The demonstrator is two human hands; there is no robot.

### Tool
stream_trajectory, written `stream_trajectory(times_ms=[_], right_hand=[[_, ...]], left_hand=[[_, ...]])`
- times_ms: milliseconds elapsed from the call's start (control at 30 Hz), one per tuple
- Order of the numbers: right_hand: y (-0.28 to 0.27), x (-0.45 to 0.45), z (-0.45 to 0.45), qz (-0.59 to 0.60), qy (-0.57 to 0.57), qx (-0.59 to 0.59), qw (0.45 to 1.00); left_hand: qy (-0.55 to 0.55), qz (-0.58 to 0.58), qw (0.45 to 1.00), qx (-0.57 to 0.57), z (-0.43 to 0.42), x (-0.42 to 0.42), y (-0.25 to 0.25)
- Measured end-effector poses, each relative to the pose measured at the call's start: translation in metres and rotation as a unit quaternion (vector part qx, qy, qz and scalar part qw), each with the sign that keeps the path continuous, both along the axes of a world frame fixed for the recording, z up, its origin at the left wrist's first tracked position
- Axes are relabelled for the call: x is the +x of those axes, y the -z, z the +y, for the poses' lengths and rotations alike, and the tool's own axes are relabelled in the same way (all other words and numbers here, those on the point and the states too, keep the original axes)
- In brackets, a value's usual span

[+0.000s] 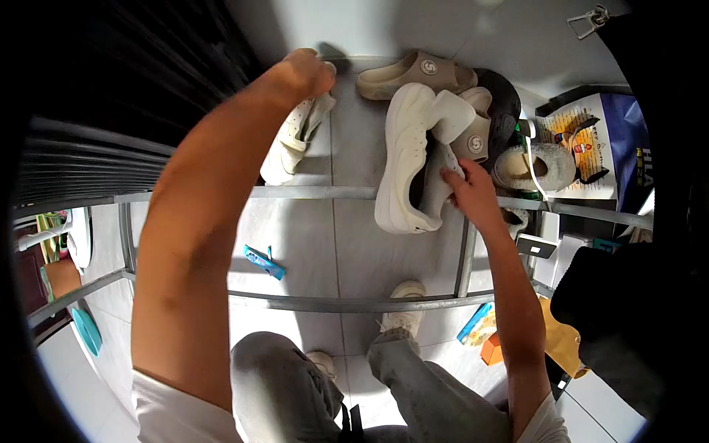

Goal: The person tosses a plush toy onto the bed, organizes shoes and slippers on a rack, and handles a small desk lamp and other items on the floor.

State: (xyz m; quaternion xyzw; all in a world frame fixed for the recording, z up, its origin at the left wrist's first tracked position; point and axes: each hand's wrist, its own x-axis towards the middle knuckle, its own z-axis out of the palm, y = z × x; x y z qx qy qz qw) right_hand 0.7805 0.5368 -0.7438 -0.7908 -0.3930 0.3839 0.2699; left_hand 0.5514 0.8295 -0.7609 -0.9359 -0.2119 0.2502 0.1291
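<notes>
With my right hand (pixel 476 192) I pinch the side of a white sneaker (pixel 406 155), its opening facing up, above the metal bar. My left hand (pixel 306 72) is stretched far forward, closed at the upper end of another white shoe (pixel 286 148) on the floor by the wall; the fingertips are partly hidden. Just beyond the right-hand sneaker lies a taupe clog (pixel 413 74) with a round emblem. A second taupe clog (pixel 475 136) is partly covered by the sneaker.
Grey metal bars (pixel 325 303) run across in front of my legs. A blue packet (pixel 264 261) lies on the tiled floor. To the right are a dark shoe (pixel 504 103), a grey fuzzy slipper (pixel 535 166), and a printed bag (pixel 583 144). Dark pleated fabric (pixel 96 166) hangs at left.
</notes>
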Motion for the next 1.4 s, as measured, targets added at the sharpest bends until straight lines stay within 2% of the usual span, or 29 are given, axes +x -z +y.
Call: stream_trajectory(times_ms=[67,100,167,200,233,267,367,500,533,633,667,767,900,967,1100,1233,1400], right_hand=[[-0.002,-0.001,-0.001,-0.007,-0.022,0.011,1.0],[0.004,0.001,-0.004,-0.066,-0.061,0.043,0.995],[0.022,0.013,-0.01,-0.153,-0.114,0.1,0.977],[0.031,0.019,-0.013,-0.18,-0.126,0.122,0.968],[0.036,0.022,-0.015,-0.172,-0.115,0.132,0.969],[0.039,0.024,-0.02,-0.153,-0.097,0.137,0.974],[0.023,0.017,-0.025,-0.083,-0.035,0.148,0.985],[0.014,0.022,-0.021,-0.047,0.014,0.191,0.98],[0.014,0.034,-0.019,-0.05,0.01,0.192,0.98],[0.004,0.041,-0.014,0.033,0.139,0.247,0.958],[-0.002,0.04,-0.009,0.065,0.185,0.268,0.943],[-0.021,0.046,0.006,0.098,0.219,0.308,0.92],[-0.037,0.021,0.023,0.117,0.268,0.313,0.904],[-0.036,0.002,0.028,0.139,0.274,0.297,0.904],[-0.03,-0.019,0.031,0.187,0.216,0.288,0.914],[-0.035,-0.039,0.033,0.167,0.173,0.274,0.931],[-0.027,-0.042,0.036,0.145,0.14,0.234,0.951]], left_hand=[[-0.031,-0.027,0.996,-0.076,0.016,0.003,-0.013],[0.094,-0.034,0.995,-0.028,0.011,0.002,-0.036],[0.027,-0.084,0.994,-0.066,-0.013,0.018,-0.081],[0.032,-0.135,0.988,-0.066,-0.014,0.018,-0.077],[0.036,-0.186,0.98,-0.067,-0.02,0.017,-0.076],[0.085,-0.129,0.988,-0.006,-0.026,0.016,-0.076],[0.075,-0.147,0.986,-0.013,-0.047,-0.011,-0.079],[-0.012,-0.264,0.963,-0.045,-0.075,-0.037,-0.088],[-0.066,-0.25,0.963,-0.071,-0.081,-0.039,-0.095],[-0.048,-0.436,0.898,-0.031,-0.098,-0.05,-0.087],[-0.071,-0.444,0.892,-0.047,-0.102,-0.049,-0.086],[-0.148,-0.491,0.857,-0.047,-0.126,-0.032,-0.09],[-0.264,-0.491,0.825,-0.093,-0.139,-0.015,-0.066],[-0.303,-0.444,0.839,-0.082,-0.139,-0.019,-0.044],[-0.348,-0.396,0.849,-0.043,-0.135,-0.032,-0.016],[-0.411,-0.35,0.839,-0.063,-0.113,-0.043,-0.013],[-0.428,-0.352,0.831,-0.054,-0.091,-0.029,0.008]])
